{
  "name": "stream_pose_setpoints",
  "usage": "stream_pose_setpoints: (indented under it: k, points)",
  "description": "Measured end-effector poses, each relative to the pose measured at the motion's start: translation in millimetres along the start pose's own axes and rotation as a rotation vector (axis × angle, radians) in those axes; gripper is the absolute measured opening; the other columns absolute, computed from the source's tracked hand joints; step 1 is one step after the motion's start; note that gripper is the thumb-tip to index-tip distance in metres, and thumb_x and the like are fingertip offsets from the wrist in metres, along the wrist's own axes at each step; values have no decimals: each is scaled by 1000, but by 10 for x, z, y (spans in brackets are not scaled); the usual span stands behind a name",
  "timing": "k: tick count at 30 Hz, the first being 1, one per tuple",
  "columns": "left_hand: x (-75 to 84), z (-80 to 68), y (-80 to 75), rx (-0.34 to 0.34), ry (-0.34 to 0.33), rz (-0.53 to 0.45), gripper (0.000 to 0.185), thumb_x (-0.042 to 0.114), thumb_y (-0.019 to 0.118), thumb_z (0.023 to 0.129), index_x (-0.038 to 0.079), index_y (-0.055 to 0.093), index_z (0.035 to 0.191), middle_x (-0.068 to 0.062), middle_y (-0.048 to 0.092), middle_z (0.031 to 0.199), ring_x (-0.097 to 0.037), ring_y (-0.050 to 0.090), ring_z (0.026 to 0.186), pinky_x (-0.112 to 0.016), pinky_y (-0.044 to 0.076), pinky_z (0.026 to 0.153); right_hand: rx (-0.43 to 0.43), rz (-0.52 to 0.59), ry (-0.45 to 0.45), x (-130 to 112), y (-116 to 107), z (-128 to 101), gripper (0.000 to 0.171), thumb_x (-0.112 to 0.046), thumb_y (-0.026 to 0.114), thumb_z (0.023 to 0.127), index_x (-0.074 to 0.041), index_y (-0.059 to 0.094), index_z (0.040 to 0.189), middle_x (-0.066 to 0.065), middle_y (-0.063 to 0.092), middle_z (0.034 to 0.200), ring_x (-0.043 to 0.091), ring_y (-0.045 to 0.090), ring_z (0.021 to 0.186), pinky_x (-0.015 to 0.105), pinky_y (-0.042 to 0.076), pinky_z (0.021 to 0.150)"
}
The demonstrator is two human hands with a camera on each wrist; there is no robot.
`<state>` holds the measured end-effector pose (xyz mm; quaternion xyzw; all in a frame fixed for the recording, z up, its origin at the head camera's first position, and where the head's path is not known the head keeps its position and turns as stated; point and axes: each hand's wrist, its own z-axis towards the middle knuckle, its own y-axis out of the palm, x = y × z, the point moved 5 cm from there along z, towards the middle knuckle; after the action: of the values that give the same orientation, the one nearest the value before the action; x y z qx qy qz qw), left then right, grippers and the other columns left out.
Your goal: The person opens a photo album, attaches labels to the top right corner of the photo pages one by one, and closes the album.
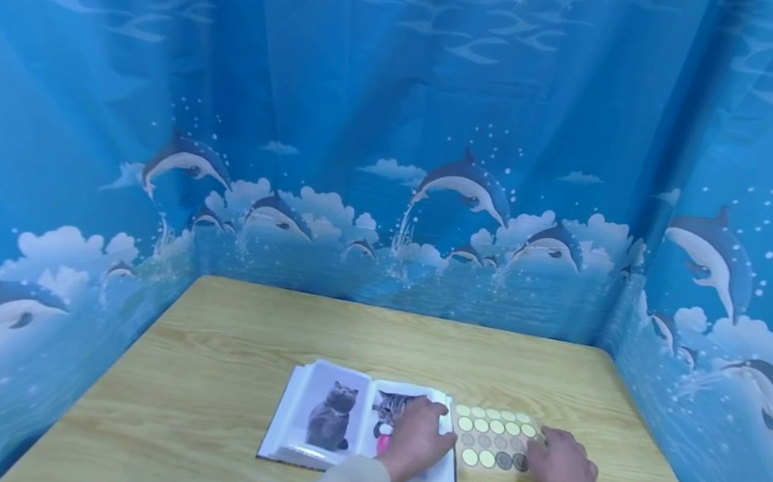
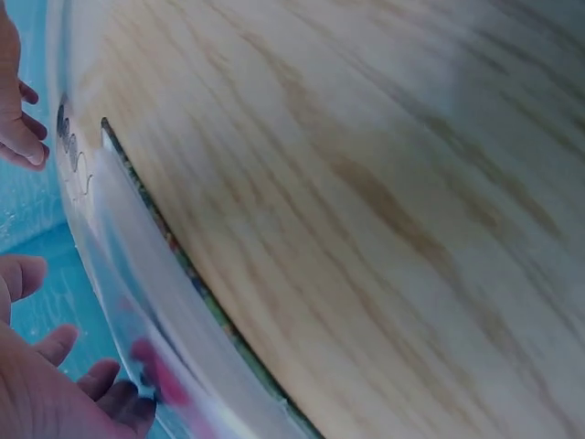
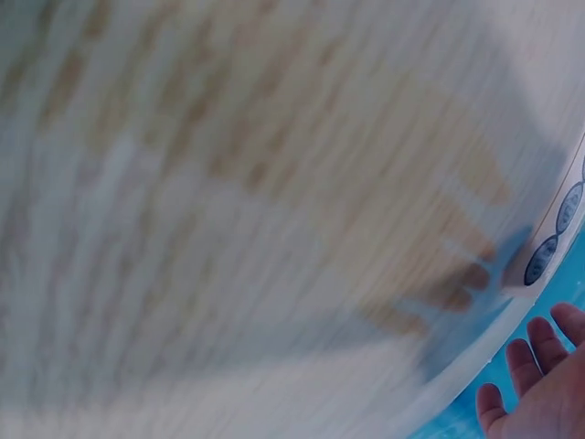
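An open photo album [image 1: 328,417] lies on the wooden table [image 1: 250,337], showing a grey cat photo on its left page and a tabby cat photo on the right. My left hand [image 1: 422,436] rests flat on the right page, fingers relaxed, covering part of the tabby photo. Right of the album lies a sheet of round stickers [image 1: 487,438]. My right hand [image 1: 553,453] rests on that sheet's right edge with loose fingers. In the left wrist view the left hand's fingers [image 2: 87,384] lie on the album's page [image 2: 137,274]. The right wrist view is blurred, with fingers [image 3: 535,361] near the sticker sheet [image 3: 559,224].
Blue curtains printed with dolphins [image 1: 467,182] wall in the table at the back and on both sides. Bare wood shows behind the album and to its left.
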<state>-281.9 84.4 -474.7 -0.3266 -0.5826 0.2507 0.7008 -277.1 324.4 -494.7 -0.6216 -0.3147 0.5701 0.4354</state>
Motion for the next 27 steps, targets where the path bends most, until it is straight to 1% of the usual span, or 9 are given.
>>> stream_pose_setpoints:
  k: [2, 6, 9, 13, 16, 20, 23, 27]
  points:
    - [18, -10, 14, 5, 18, 39, 38, 28, 75, 85, 7, 69, 115, -16, 58, 125, -33, 51, 122, -53, 38, 106, -2, -9, 3, 21, -9, -1, 56, -30, 48, 99, 11, 48, 136, 38, 42, 139, 57, 40, 123, 74, 30, 95]
    - [40, -25, 65, -9, 34, 105, 37, 31, 73, 87, 7, 70, 115, -17, 54, 133, -34, 42, 133, -59, 28, 112, -9, -29, 11, 50, -22, -2, 57, -31, 49, 98, 11, 49, 136, 38, 42, 138, 58, 40, 123, 74, 31, 95]
    - [37, -29, 124, -18, 41, 177, 36, 34, 72, 88, 10, 71, 114, -17, 53, 136, -36, 38, 137, -60, 26, 113, -13, -38, 11, 56, -29, -1, 56, -32, 49, 98, 11, 50, 134, 38, 42, 138, 58, 41, 122, 73, 32, 94]
    - [23, -30, 217, -26, 50, 285, 35, 39, 70, 88, 12, 73, 110, -17, 52, 138, -37, 36, 139, -61, 27, 113, -24, -45, 16, 55, -27, -4, 56, -33, 48, 98, 12, 51, 133, 39, 42, 138, 58, 40, 122, 74, 32, 95]
    - [10, -32, 284, -46, 43, 331, 36, 42, 69, 89, 12, 74, 109, -19, 47, 145, -39, 31, 142, -62, 24, 114, -35, -54, 29, 60, -10, -5, 57, -33, 48, 98, 12, 50, 133, 39, 41, 138, 58, 39, 123, 74, 31, 96]
    - [4, -40, 340, -68, 31, 354, 38, 43, 67, 89, 12, 73, 111, -21, 40, 151, -40, 26, 145, -64, 19, 115, -46, -72, 42, 72, 20, 13, 56, -33, 48, 99, 12, 51, 132, 39, 43, 137, 58, 40, 122, 74, 32, 95]
    - [20, -54, 345, -69, 37, 369, 38, 43, 65, 90, 11, 73, 110, -22, 38, 152, -41, 25, 145, -64, 19, 115, -57, -77, 48, 80, 44, 27, 55, -33, 47, 99, 12, 53, 131, 39, 44, 135, 57, 41, 121, 74, 32, 95]
    - [33, -71, 347, -82, 40, 351, 39, 43, 62, 92, 12, 73, 114, -23, 36, 153, -41, 23, 146, -64, 18, 115, -67, -77, 56, 91, 60, 33, 56, -33, 46, 100, 12, 52, 132, 39, 44, 135, 57, 41, 121, 74, 32, 95]
